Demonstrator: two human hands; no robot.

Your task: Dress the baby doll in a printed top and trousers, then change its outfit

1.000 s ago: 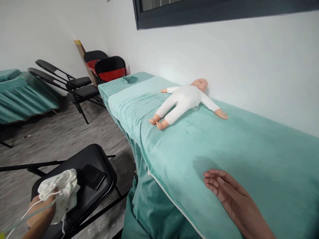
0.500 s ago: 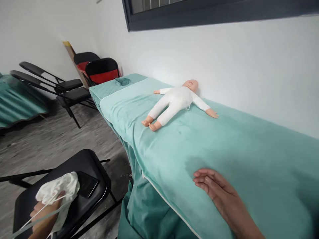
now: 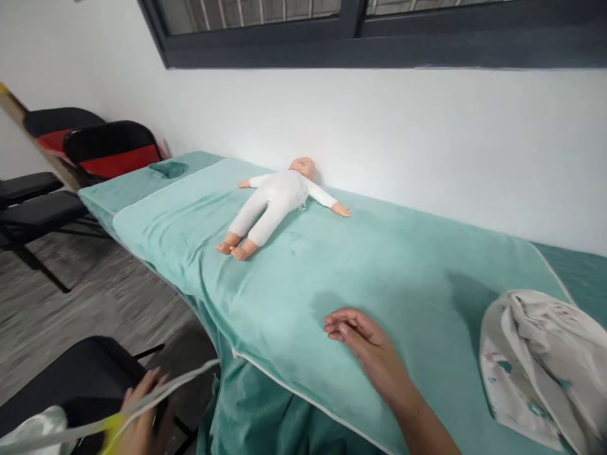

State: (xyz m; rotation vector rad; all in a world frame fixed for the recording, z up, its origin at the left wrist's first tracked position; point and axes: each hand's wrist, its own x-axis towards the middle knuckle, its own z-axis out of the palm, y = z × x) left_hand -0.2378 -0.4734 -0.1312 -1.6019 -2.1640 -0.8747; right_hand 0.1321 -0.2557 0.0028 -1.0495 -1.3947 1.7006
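White soft cloth bundle with long pale ties (image 3: 28,433) sits at the near left edge over the black folding chair seat (image 3: 80,379). Its ties run across the left hand (image 3: 140,411), whose fingers are half curled low over the seat, though I cannot tell whether they truly grip, while the right hand (image 3: 367,341) lies flat and open, palm down and holding nothing, on the teal velvety bed cover (image 3: 427,265). Farther off, the baby doll in a white bodysuit (image 3: 275,202) lies on its back by the wall, touched by neither hand, a crumpled white patterned garment (image 3: 540,366) rests on the bed at the near right, apart from the right hand, and two red-and-black chairs (image 3: 95,145) stand far left.
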